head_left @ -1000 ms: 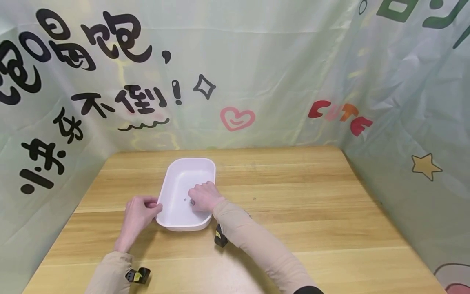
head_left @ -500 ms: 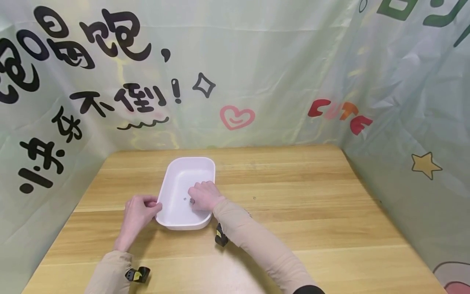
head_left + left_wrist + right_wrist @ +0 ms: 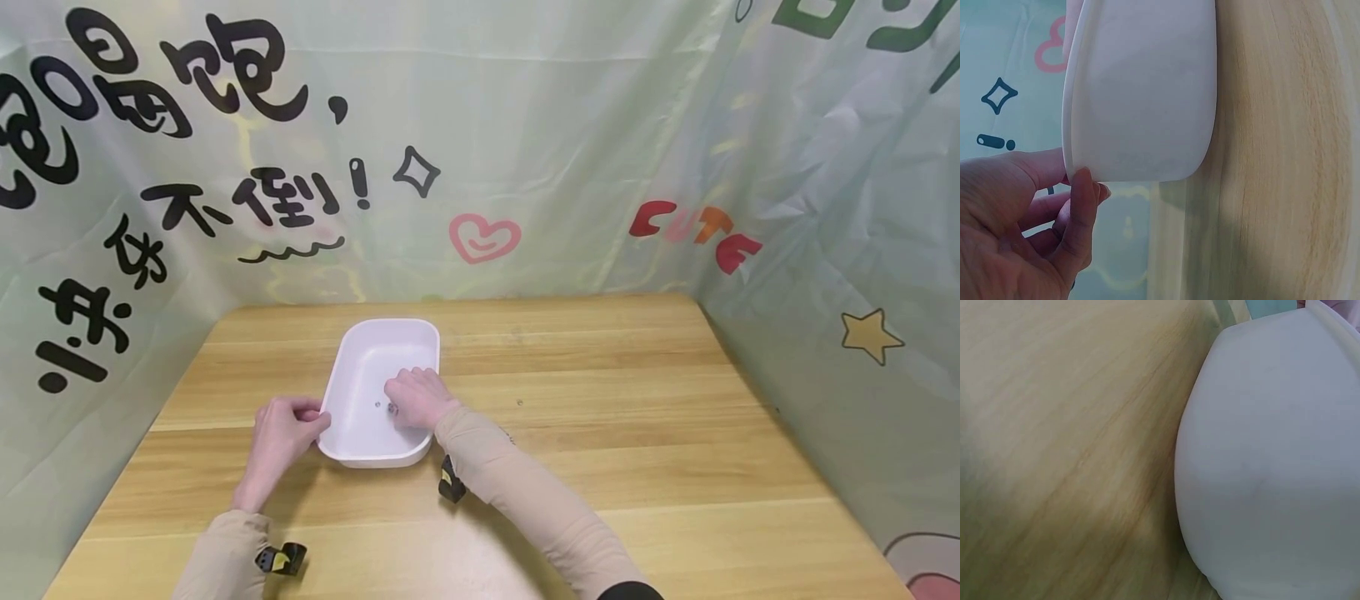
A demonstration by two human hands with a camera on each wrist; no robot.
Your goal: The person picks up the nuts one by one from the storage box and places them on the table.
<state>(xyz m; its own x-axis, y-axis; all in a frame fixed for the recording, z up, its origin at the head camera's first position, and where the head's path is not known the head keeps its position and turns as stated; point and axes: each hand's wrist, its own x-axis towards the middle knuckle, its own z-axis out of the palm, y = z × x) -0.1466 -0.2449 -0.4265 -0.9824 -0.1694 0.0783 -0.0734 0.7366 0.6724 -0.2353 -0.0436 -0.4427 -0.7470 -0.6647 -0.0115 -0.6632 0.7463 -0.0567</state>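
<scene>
A white plastic tub (image 3: 358, 379) with rounded corners sits on the wooden table. My left hand (image 3: 283, 433) pinches the tub's near-left rim between thumb and fingers; the left wrist view shows this grip on the tub (image 3: 1147, 94) at its corner. Inside the tub, my right hand (image 3: 420, 398) reaches down over the right wall with its fingers curled. A small shiny metallic piece (image 3: 392, 408) shows at its fingertips, its kind too small to make out. Left of it, a tiny round piece (image 3: 377, 404) lies on the tub floor. The right wrist view shows only the outer wall of the tub (image 3: 1272, 456).
One tiny ring-like piece (image 3: 520, 402) lies on the table (image 3: 637, 400) to the right of the tub. Another small piece (image 3: 512, 439) peeks out beside the right sleeve (image 3: 525, 475). A printed cloth (image 3: 570, 150) hangs behind the table and along both sides.
Both hands and the tub keep their places. Only the head view tilts very slightly, so the whole scene sits a little higher in the picture.
</scene>
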